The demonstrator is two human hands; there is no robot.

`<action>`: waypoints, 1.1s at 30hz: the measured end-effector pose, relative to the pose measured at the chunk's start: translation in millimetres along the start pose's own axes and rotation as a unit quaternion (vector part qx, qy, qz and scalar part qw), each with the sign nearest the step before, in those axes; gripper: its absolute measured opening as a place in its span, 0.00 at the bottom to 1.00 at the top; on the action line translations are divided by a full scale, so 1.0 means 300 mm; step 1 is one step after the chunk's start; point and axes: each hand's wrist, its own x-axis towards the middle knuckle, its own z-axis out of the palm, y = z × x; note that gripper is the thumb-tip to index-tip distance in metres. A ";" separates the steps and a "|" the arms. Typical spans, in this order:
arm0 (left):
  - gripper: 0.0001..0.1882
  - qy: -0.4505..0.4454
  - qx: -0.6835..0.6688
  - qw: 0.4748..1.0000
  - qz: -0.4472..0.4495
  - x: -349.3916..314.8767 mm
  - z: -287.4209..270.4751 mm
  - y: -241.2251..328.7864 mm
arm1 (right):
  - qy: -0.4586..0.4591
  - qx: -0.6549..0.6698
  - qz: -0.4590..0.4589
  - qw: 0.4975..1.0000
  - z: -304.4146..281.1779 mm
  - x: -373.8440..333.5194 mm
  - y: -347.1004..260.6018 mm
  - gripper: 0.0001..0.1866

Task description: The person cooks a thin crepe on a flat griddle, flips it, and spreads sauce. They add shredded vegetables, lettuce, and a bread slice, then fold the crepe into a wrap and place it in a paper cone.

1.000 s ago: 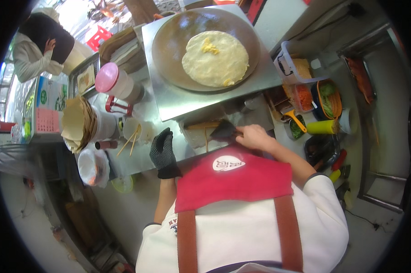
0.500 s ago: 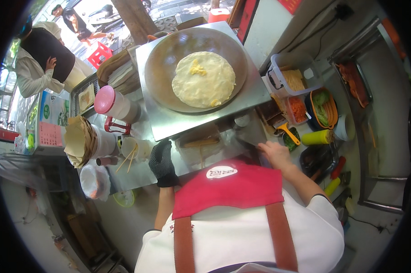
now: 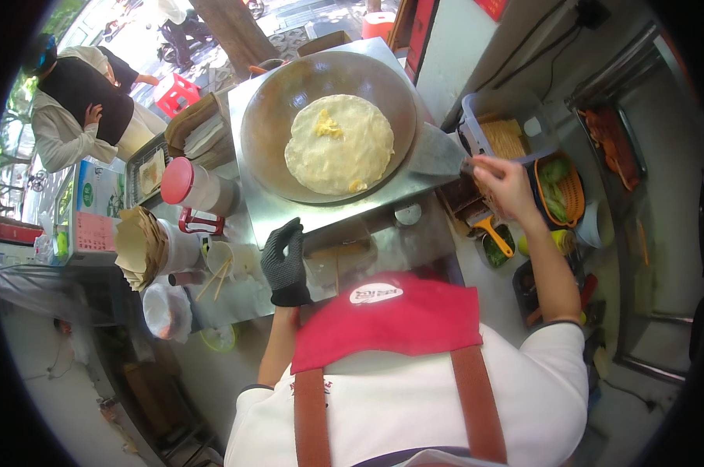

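Note:
A broad metal scraper (image 3: 439, 153) is gripped in my right hand (image 3: 504, 187), fingers wrapped round its handle. Its blade reaches over the right edge of the steel griddle stand (image 3: 262, 204), beside the round pan (image 3: 270, 124). On the pan lies a pale round flatbread (image 3: 344, 156) with a yellow, egg-like patch (image 3: 327, 124) on top. My left hand (image 3: 286, 263), in a dark knitted glove, rests near the stand's front edge; its fingers are loosely bent and apart from the thumb, holding nothing.
Left of the stand are a pink-lidded jar (image 3: 187, 180), paper sleeves (image 3: 140, 249) and a cup with sticks (image 3: 221, 257). On the right stand a clear tub (image 3: 515, 113), an orange basket (image 3: 572, 187) and a yellow-handled tool (image 3: 492, 233). A person (image 3: 83, 109) stands at far left.
My right hand has risen from the counter's front toward the pan's right side, bringing the scraper into view. My left hand has shifted slightly up, its fingers loosening. The flatbread looks unchanged.

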 end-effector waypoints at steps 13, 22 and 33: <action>0.09 0.002 0.103 0.993 0.061 0.024 0.089 0.036 | -0.245 -0.083 -0.026 0.966 0.111 0.570 -0.033 0.12; 0.09 0.028 0.091 0.993 0.076 0.037 0.074 0.085 | -0.303 -0.149 -0.047 0.940 0.124 0.754 -0.162 0.11; 0.08 0.067 0.095 0.993 0.017 -0.069 -0.093 -0.048 | -0.311 0.010 0.153 0.938 0.276 0.273 -0.139 0.13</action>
